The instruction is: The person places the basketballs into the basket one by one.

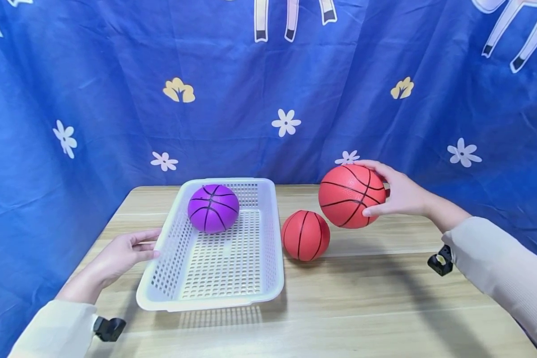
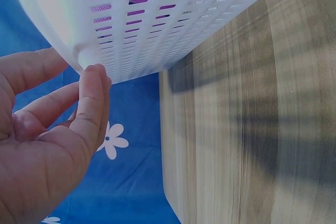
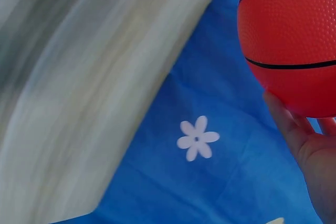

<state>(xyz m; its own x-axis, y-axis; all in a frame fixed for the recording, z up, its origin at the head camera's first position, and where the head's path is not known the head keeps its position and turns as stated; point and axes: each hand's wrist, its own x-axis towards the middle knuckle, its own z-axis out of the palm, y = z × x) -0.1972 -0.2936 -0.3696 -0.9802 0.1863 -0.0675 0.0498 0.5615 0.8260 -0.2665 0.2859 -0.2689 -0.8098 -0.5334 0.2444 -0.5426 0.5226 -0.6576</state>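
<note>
My left hand (image 1: 121,256) is at the left side of a white plastic basket (image 1: 275,238) with perforated walls. In the left wrist view its thumb and fingers (image 2: 92,98) pinch the basket's rim. A purple toy basketball (image 1: 213,209) lies inside, toward the back left. My right hand (image 1: 400,194) grips a larger red toy basketball (image 1: 351,196) from its right side, fingers over the top and thumb low on the near face. That ball is held above the table. Below and left of it, a smaller red toy basketball (image 1: 306,235) sits beside the basket's right wall.
The wood-grain table (image 1: 362,308) reaches back to a blue curtain (image 1: 232,109) printed with flowers and animal legs. Black wrist mounts (image 1: 441,260) are on both sleeves. Shadows of the right arm and of the basket fall on the tabletop.
</note>
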